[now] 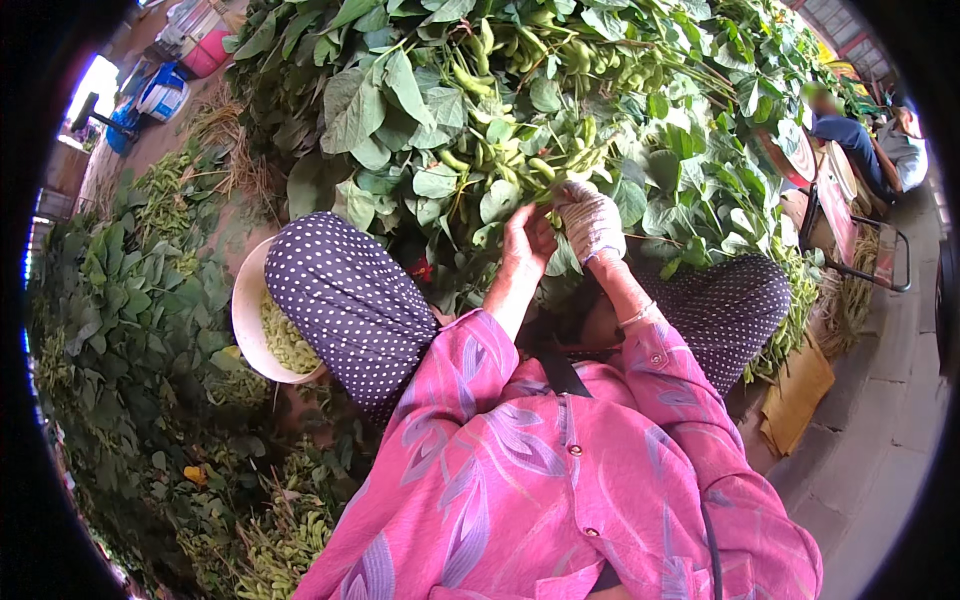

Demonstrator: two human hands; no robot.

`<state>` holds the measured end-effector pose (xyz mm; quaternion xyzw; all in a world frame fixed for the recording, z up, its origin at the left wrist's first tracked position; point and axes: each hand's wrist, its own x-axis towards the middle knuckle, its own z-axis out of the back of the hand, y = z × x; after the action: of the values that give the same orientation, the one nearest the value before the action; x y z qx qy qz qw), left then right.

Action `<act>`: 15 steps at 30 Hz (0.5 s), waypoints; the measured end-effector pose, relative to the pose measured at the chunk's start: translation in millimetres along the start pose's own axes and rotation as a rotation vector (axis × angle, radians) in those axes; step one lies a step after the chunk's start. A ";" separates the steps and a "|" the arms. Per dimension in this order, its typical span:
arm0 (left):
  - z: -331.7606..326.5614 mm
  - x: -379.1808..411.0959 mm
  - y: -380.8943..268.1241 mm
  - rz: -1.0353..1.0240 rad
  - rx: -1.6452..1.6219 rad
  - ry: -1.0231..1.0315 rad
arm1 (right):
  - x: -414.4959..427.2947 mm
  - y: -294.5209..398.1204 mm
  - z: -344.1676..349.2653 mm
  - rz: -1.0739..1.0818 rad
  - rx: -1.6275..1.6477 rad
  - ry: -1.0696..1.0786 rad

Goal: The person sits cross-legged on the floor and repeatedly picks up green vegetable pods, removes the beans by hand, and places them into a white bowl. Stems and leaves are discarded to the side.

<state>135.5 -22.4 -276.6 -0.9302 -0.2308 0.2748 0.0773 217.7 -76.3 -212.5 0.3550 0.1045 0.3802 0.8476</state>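
A big heap of cut green soybean plants (442,112), leafy and hung with pods, lies before me. My right hand (591,220) wears a whitish knitted glove and is closed around a podded soybean stem (581,154) at the near edge of the heap. Just beside it, bare and with fingers partly curled, is my left hand (529,238). Its fingertips are close to the same stem; whether they grip it is hidden. By my left knee stands a pale bucket (247,315) with loose soybean pods (283,337) in it, partly covered by the knee.
More plants and leaves (112,300) cover the ground at left, with picked pods (292,551) below. A tan cardboard-like sheet (799,397) lies at right beside concrete blocks (862,480). Beyond are a metal-framed chair (847,225) and a seated person (855,142). Buckets (163,94) stand far left.
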 end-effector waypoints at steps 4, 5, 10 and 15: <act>-8.4 -1.0 1.5 -0.062 -0.042 -0.016 | -16.6 -2.8 -1.0 -0.238 0.230 0.185; -17.8 -5.3 1.4 -0.100 -0.049 -0.098 | -23.1 -9.8 -8.6 -0.287 0.324 0.205; 11.9 6.3 -4.8 -0.058 0.089 0.093 | -28.9 -1.7 -7.0 -0.482 0.771 0.280; -8.6 -5.8 -3.8 -0.021 0.154 0.025 | -33.6 -7.5 2.3 -0.497 0.743 0.252</act>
<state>134.4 -21.9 -265.6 -0.9223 -0.2177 0.2793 0.1546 199.9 -105.1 -219.0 0.5498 0.4179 0.1426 0.7090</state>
